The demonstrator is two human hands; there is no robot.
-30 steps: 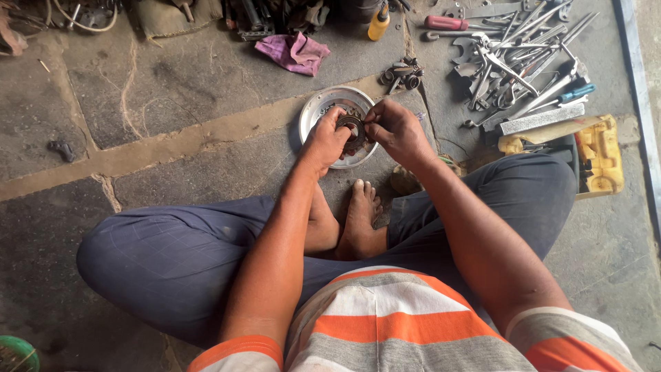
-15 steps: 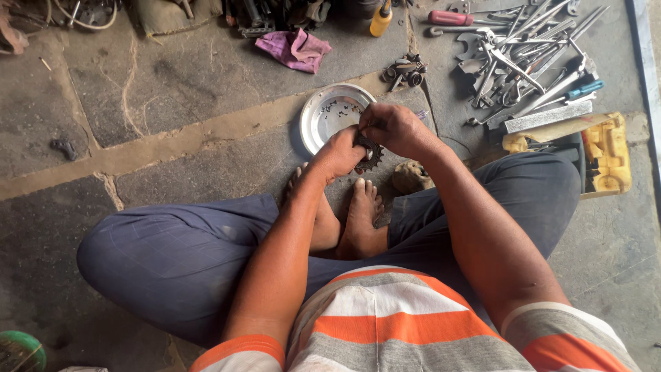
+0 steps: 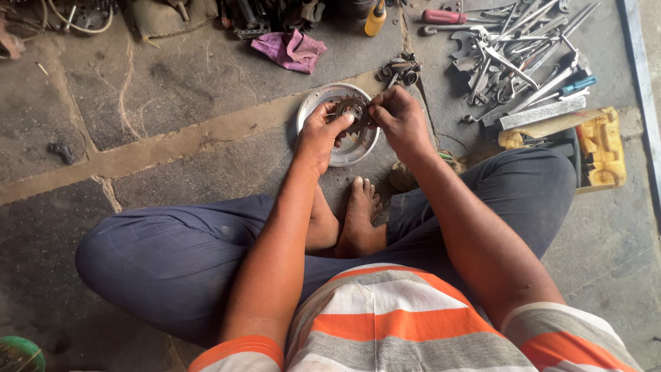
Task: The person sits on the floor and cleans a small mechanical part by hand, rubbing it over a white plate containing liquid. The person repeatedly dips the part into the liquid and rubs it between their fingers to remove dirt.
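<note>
Sitting cross-legged on the floor (image 3: 172, 89), the person holds a rusty toothed sprocket (image 3: 352, 110) above a round metal dish (image 3: 317, 103): left hand (image 3: 320, 134) fingers clamped on its rim, right hand (image 3: 399, 120) fingers pinched at its centre. Work appears midway; the sprocket remains off any assembly. Further right lie loose wrenches (image 3: 513, 58) and a yellow case (image 3: 602, 145).

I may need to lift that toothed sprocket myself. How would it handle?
The sprocket looks like dark metal, so probably stiff and heavy for its size. It seems grimy, perhaps slippery; both hands pinch it. Set on edge, its round shape might roll.
</note>
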